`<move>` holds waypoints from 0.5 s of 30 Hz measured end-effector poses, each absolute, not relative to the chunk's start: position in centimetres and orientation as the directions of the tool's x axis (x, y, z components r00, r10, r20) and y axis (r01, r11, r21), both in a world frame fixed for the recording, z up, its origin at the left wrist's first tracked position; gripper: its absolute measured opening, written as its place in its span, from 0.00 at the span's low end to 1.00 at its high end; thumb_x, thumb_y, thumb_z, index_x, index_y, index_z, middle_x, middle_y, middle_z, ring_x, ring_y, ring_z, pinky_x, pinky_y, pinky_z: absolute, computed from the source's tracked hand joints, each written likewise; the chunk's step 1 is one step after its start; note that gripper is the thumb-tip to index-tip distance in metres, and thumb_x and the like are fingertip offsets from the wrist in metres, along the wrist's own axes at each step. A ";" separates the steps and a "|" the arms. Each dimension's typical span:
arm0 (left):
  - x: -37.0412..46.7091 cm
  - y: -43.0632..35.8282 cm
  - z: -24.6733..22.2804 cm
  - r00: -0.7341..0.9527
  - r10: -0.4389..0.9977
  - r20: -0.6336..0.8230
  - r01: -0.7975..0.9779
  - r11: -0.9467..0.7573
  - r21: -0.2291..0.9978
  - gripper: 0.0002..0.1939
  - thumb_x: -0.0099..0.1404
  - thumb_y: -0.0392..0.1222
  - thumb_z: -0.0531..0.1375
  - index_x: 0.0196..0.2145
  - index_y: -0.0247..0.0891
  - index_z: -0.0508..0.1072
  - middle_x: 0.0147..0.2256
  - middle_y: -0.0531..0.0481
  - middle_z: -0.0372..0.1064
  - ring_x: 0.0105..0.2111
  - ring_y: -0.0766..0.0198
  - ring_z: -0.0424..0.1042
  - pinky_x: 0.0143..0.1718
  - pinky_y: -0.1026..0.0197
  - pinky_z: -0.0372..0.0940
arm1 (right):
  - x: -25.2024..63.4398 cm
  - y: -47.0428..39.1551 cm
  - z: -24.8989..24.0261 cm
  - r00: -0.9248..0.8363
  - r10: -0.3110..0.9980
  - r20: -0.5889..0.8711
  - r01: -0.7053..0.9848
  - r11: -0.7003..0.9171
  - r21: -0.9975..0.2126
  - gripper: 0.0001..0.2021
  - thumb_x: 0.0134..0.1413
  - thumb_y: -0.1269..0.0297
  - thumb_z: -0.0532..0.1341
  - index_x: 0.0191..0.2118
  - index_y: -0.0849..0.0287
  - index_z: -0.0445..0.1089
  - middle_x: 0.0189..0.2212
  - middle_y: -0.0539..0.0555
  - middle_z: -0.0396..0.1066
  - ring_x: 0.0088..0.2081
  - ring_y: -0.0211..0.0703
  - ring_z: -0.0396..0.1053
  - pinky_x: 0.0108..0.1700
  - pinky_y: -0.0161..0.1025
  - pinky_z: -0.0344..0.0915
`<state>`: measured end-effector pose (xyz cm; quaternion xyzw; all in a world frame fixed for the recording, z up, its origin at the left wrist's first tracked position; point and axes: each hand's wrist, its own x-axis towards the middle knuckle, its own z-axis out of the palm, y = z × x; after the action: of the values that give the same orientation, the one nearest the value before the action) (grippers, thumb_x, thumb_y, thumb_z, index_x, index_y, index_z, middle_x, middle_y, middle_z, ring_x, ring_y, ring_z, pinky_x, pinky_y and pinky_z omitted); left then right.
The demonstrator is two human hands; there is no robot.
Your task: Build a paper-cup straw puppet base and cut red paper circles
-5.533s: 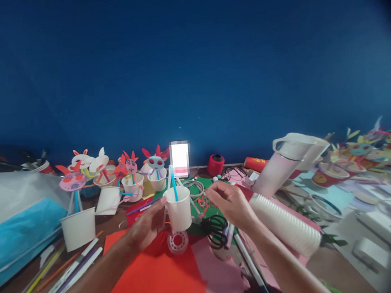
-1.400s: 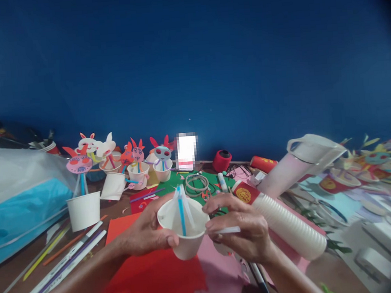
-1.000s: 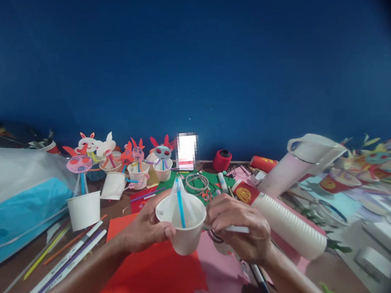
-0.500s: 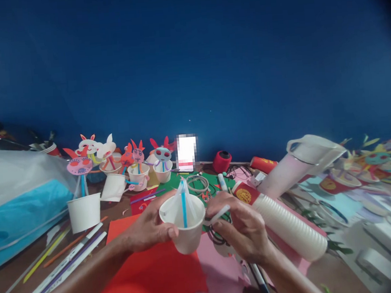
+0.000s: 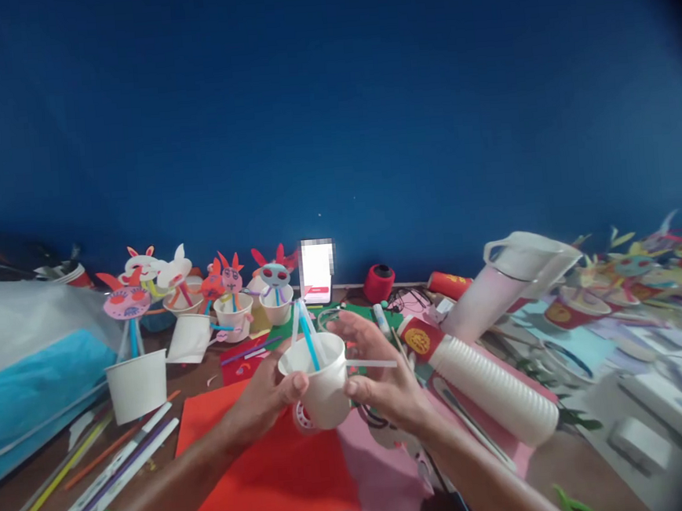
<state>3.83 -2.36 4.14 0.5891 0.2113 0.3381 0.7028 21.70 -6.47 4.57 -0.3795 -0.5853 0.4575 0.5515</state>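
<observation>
A white paper cup (image 5: 327, 402) is held up over the red paper (image 5: 264, 474). My left hand (image 5: 268, 395) grips its left side, thumb on the front wall. From the right, my right hand (image 5: 385, 370) curves round the cup, its thumb against the wall and its fingers behind the rim. Inside the cup, a blue straw (image 5: 309, 335) and whitish straws lean together and meet above the rim. Another white straw (image 5: 376, 363) sticks out sideways from the cup's right side, between my right thumb and fingers. Below the cup lies a small round red-and-white piece (image 5: 303, 417).
Cups with paper animal faces stand at the back left, the nearest cup (image 5: 139, 388) by white markers (image 5: 113, 470). A stack of paper cups (image 5: 493, 385) and a white jug (image 5: 491, 291) lie at the right. A phone (image 5: 317, 273) stands against the blue wall.
My right hand has moved from pinching the side straw to curving round the cup. The straws inside now lean left, and the side straw points more level.
</observation>
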 end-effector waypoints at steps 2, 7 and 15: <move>4.0 -2.5 4.2 0.658 0.749 0.078 -0.176 0.052 0.983 0.37 0.54 0.61 0.57 0.55 0.35 0.61 0.47 0.38 0.67 0.46 0.47 0.66 0.42 0.55 0.63 | 21.3 -6.5 4.2 -0.113 0.955 0.273 -0.021 0.272 -0.962 0.35 0.40 0.54 0.67 0.56 0.52 0.56 0.54 0.57 0.60 0.55 0.54 0.56 0.53 0.50 0.55; 3.9 -2.6 4.8 0.684 0.726 0.070 -0.136 0.032 0.990 0.40 0.50 0.60 0.61 0.56 0.35 0.60 0.45 0.39 0.69 0.46 0.47 0.67 0.44 0.53 0.63 | 20.9 -6.7 4.4 -0.082 0.970 0.229 -0.006 0.229 -0.973 0.28 0.42 0.59 0.67 0.51 0.54 0.62 0.49 0.56 0.65 0.51 0.52 0.61 0.52 0.47 0.57; 2.9 -1.0 4.8 0.371 0.899 0.231 -0.070 -0.221 0.973 0.14 0.66 0.44 0.50 0.45 0.37 0.68 0.39 0.44 0.69 0.39 0.60 0.70 0.39 0.59 0.65 | 22.5 -6.0 5.1 -0.111 0.980 0.164 -0.360 0.114 -0.926 0.27 0.49 0.59 0.62 0.55 0.54 0.57 0.47 0.56 0.68 0.47 0.50 0.66 0.46 0.45 0.63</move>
<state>2.86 -0.97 4.82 0.6349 0.3267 0.4557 0.5316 22.52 -6.04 5.07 -0.3295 -0.4703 0.5784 0.5794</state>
